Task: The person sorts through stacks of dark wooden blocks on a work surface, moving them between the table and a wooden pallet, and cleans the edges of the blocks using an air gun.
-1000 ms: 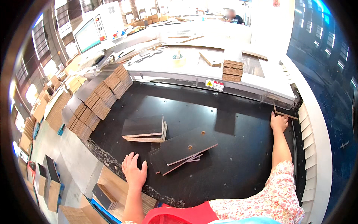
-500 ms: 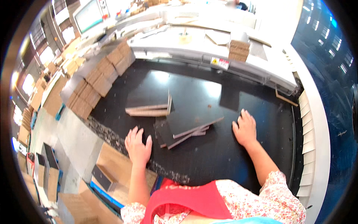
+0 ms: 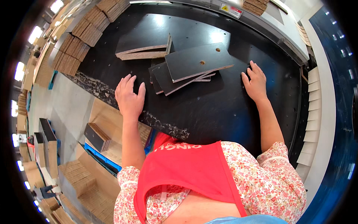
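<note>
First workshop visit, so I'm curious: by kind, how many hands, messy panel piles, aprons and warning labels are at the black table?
Hands: 2 (left hand, right hand)
Messy panel piles: 2 (left pile, right pile)
Red apron: 1
Warning label: 1
Total: 6

Left hand (image 3: 129, 98): back uppermost, fingers (image 3: 125, 84) loosely extended forward, thumb (image 3: 141, 91) splayed inward. Left forearm (image 3: 133, 143) bare, nearly straight away from torso. Right hand (image 3: 256, 83): back uppermost, slightly farther forward; fingers relaxed, gently bent, thumb angled inward. Right forearm (image 3: 270, 123) bare, slanting inward toward wrist. Hands well apart.
</note>
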Available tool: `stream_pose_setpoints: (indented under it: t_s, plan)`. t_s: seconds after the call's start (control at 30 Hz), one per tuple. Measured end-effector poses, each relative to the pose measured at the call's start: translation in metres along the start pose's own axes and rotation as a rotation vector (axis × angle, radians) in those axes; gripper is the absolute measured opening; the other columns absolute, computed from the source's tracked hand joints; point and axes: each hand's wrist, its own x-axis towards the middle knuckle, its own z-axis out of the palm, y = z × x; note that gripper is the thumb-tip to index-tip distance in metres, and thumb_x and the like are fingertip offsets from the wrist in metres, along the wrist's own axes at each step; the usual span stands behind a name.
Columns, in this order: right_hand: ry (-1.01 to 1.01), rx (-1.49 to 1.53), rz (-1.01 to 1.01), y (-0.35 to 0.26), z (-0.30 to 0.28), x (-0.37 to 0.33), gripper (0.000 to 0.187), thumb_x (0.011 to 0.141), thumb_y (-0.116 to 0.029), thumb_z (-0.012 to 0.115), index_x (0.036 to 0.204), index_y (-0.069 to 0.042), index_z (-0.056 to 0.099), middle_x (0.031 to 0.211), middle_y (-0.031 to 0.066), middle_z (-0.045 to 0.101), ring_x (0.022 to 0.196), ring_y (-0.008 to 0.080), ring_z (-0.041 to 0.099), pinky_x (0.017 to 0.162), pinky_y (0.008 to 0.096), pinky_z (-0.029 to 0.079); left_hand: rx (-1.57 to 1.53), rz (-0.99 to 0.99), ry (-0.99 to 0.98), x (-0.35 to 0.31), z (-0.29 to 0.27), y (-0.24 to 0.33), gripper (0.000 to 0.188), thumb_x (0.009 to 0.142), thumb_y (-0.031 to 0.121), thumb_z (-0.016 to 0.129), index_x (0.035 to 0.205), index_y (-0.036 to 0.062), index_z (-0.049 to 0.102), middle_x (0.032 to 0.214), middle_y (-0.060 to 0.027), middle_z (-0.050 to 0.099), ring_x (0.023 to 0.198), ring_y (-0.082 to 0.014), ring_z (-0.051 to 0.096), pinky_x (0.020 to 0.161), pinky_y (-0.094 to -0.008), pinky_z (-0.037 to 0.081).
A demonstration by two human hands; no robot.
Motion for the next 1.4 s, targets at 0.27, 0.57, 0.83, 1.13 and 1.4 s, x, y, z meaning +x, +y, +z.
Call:
stream_pose_setpoints:
  t_s: [0.27,0.57,0.83,1.13,1.4]
  plan:
    - [-0.044,0.008,-0.029,0.002,-0.002,0.003,0.037,0.094,-0.028,0.057,0.11,0.003,0.067,0.142,0.0183,0.05,0.132,0.0358,0.045,0.109,0.0455,0.035,-0.035,0.019,0.049,0.002,0.001,-0.003,0.038,0.083,0.031,0.068,0.113,0.0079,0.068,0.126,-0.0102,0.062,0.123,-0.0317,0.052,0.106,-0.0443,0.036]
    - [-0.075,-0.017,-0.023,0.007,0.0,0.002,0.039,0.096,-0.027,0.055,0.114,0.006,0.066,0.143,0.0178,0.049,0.133,0.0347,0.044,0.11,0.0449,0.033,-0.004,-0.021,0.036,0.0,0.002,0.0,0.037,0.086,0.032,0.064,0.115,0.009,0.067,0.129,-0.0076,0.06,0.126,-0.0296,0.049,0.11,-0.0441,0.032]
    - [-0.069,-0.016,-0.073,0.007,-0.001,0.004,0.037,0.095,-0.024,0.056,0.112,0.008,0.064,0.142,0.0216,0.049,0.13,0.0385,0.047,0.109,0.0461,0.035,0.003,-0.029,0.06,-0.001,-0.002,0.003,0.035,0.085,0.029,0.066,0.114,0.0086,0.067,0.128,-0.0089,0.061,0.125,-0.0306,0.051,0.107,-0.0433,0.036]
    - [-0.082,0.002,-0.084,0.01,0.002,0.004,0.036,0.096,-0.022,0.055,0.113,0.008,0.063,0.143,0.0223,0.048,0.132,0.0392,0.045,0.11,0.0464,0.034,-0.023,-0.042,0.049,-0.002,-0.005,0.003,0.034,0.086,0.029,0.066,0.113,0.0084,0.067,0.129,-0.0092,0.06,0.126,-0.0317,0.049,0.109,-0.044,0.034]
    - [-0.088,0.014,-0.069,0.013,0.003,0.002,0.035,0.095,-0.021,0.055,0.115,0.008,0.062,0.145,0.0206,0.046,0.133,0.0379,0.043,0.11,0.0455,0.033,-0.056,-0.055,0.059,-0.002,-0.008,0.005,0.035,0.084,0.028,0.067,0.112,0.0073,0.067,0.126,-0.0098,0.06,0.127,-0.0299,0.049,0.11,-0.0458,0.033]
